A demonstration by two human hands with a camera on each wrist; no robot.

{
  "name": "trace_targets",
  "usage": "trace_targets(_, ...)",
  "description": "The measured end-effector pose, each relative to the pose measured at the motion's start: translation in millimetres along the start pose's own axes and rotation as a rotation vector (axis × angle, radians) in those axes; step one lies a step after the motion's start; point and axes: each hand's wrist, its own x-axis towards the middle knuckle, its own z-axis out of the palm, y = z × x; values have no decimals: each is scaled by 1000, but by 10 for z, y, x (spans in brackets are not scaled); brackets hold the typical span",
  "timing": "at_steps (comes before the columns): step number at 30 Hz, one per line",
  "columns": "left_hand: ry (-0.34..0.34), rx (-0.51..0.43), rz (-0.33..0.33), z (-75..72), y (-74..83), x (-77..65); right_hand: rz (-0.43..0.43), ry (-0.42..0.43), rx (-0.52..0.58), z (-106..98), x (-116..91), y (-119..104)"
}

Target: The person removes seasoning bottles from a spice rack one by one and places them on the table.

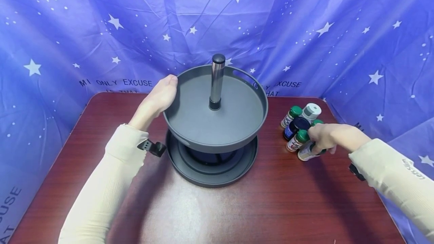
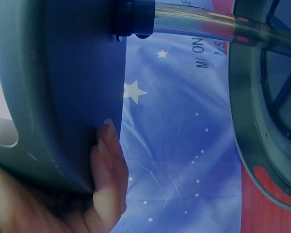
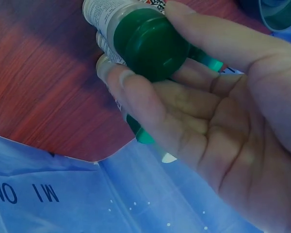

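A grey two-tier turntable organizer stands at the table's middle, its round upper tray [image 1: 193, 123] above a wider lower tray [image 1: 211, 180]. A metal post [image 1: 217, 82] with a black top rises through the upper tray. My left hand [image 1: 161, 95] grips the upper tray's left rim; the left wrist view shows its fingers [image 2: 106, 179] beneath the tray. To the right, my right hand [image 1: 327, 136] holds a green-capped spice bottle [image 3: 150, 43] between thumb and fingers. That bottle leans at the near side of a cluster of bottles.
Beside the held bottle are green-capped spice jars [image 1: 294, 143], a dark-lidded jar [image 1: 297, 125] and a white-capped bottle [image 1: 311, 111]. A blue star-printed curtain [image 1: 190, 18] hangs behind the reddish-brown table [image 1: 271, 206] and along its sides.
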Motion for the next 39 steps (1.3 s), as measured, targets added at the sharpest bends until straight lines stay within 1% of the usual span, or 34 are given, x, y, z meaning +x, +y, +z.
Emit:
trace_targets(11, 3, -13, 11, 9, -2, 8, 25, 63, -5, 1, -5, 25)
trace_targets(20, 6, -6, 5, 5, 4, 0, 2, 115, 15, 0, -23, 28)
trace_targets(25, 5, -2, 0, 3, 5, 5, 7, 145, -9, -13, -27, 8)
trace_targets(27, 3, -10, -5, 6, 6, 7, 8, 157, -26, -13, -20, 1)
trace_targets(30, 2, -17, -7, 7, 9, 6, 9, 175, -22, -6, -1, 1)
trace_targets(35, 3, -7, -1, 0, 8, 2, 0, 233, -15, 6, 26, 5)
trace_targets(39, 2, -8, -3, 1, 8, -1, -8, 245, -7, 12, 33, 4)
